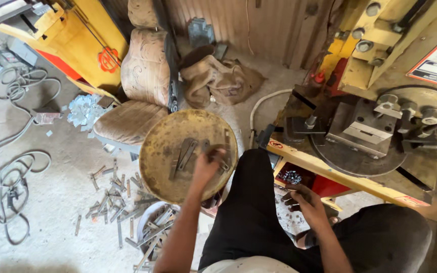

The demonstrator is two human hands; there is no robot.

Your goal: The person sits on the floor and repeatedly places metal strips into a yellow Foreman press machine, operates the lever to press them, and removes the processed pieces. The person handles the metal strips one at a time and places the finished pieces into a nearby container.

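A round, rusty yellow pan (pixel 163 167) sits in front of my left knee with a few flat grey metal strips (pixel 183 154) lying in it. My left hand (pixel 207 166) reaches into the pan's right side, fingers curled around some of the strips there. My right hand (pixel 307 202) hovers by my right knee, under the edge of the yellow press machine (pixel 380 60), with dirty fingers spread and nothing in them. Black trousers (pixel 251 212) cover my legs.
The press's round steel bed (pixel 360 156) with bolted clamps is at the right; a red bin of small metal bits (pixel 293 177) sits below it. Loose strips (pixel 110 197) litter the floor, more fill a bucket (pixel 153 227). A cushioned seat (pixel 137 101), sacking (pixel 218 78) and cables (pixel 16 172) lie beyond.
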